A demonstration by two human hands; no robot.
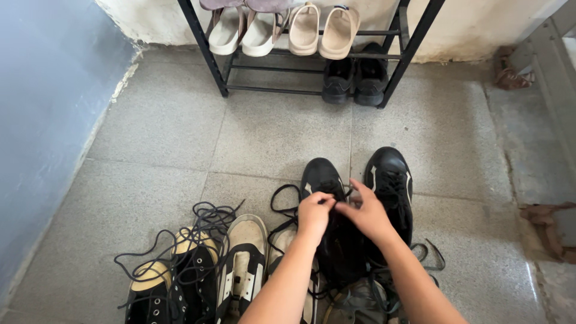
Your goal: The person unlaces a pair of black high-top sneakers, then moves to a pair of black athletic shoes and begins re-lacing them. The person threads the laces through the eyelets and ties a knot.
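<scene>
Forearms, two, bare, entering from the bottom edge and meeting over a black shoe.
Floor (150, 138): grey speckled stone tiles, matte, with thin grout lines; blue painted wall on the left.
Shoe rack (393, 57): black metal tube frame, angled legs, standing against a rough cream wall at the far side. Top rail carries white sandals (243, 30) and beige moulded slides (324, 30); a black pair (355, 81) sits below on the floor.
Black sneaker (321, 177): smooth rounded toe, white side flashes, directly under both hands. Its mate (390, 180), laced, lies just beside it on the right.
Worn low shoes, near left: black canvas pair with tan insoles (171, 276), metal eyelets, and a dirty white-and-black shoe (243, 264).
Loose black laces (201, 225): thin cord, tangled in loops across the canvas pair.
Left hand (313, 213): fingers curled, pinching a black lace (282, 198) at the sneaker's tongue.
Right hand (366, 213): fingertips pinched together on the same lacing, touching the left hand.
</scene>
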